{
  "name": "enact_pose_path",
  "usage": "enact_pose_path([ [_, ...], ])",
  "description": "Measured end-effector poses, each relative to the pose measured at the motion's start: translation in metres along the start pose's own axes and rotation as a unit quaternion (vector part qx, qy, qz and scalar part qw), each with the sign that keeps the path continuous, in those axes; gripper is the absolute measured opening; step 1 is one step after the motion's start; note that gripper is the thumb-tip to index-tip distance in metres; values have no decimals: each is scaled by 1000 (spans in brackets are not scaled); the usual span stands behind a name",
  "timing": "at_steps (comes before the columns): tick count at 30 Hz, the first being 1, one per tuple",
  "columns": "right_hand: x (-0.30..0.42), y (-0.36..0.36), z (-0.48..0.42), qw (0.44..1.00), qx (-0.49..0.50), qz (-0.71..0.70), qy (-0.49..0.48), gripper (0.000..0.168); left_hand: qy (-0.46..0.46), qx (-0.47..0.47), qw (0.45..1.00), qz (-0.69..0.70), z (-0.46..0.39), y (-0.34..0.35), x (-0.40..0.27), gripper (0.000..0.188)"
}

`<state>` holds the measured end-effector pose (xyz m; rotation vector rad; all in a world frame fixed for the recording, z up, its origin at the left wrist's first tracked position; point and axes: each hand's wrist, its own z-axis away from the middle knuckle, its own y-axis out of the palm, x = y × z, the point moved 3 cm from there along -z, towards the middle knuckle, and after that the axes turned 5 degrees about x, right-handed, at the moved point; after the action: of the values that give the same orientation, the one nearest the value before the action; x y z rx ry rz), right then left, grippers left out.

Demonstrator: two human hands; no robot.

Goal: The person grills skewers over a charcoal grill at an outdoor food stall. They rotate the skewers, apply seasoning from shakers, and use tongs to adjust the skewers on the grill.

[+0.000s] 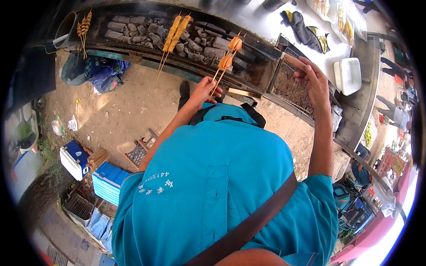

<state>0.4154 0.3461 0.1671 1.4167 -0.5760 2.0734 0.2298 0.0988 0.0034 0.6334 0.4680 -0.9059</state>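
Note:
My left hand pinches the thin sticks of two skewers of orange-red food pieces over the front edge of the charcoal grill. My right hand grips a wooden handle at the grill's right end. A dark metal rod appears to run leftward from that handle across the charcoal; its far end is hard to make out. Two long yellow-brown skewers lie across the grill to the left of my left hand. Farther left are skewers of coiled brown food.
Dark gloves with yellow parts lie on the metal counter, near trays of skewers. White plastic tubs stand at right. A wire-mesh section adjoins the grill. Cool boxes sit behind me on the ground; people are beyond the counter.

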Motion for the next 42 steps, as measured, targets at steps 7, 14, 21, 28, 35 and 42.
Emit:
enact_pose_path([
  [7, -79, -17, 41, 965, -49, -253, 52, 34, 23, 28, 999, -37, -6, -4, 7, 19],
  [14, -72, -21, 25, 936, -18, -351, 0, 26, 35, 18, 999, -35, -9, -2, 9, 17],
  [21, -32, 8, 23, 994, 1, -85, -68, 26, 46, 16, 998, -26, -10, -3, 9, 18],
  [28, -6, 18, 17, 996, -40, 21, -74, 29, 72, 44, 996, 27, -12, -2, 12, 15],
  [35, -37, -3, 12, 969, -47, -241, 21, 33, 94, 63, 994, 16, -17, -4, 16, 18],
  [42, -36, -8, 0, 991, -92, -88, -29, 20, 88, 80, 993, 18, -19, -1, 20, 20],
])
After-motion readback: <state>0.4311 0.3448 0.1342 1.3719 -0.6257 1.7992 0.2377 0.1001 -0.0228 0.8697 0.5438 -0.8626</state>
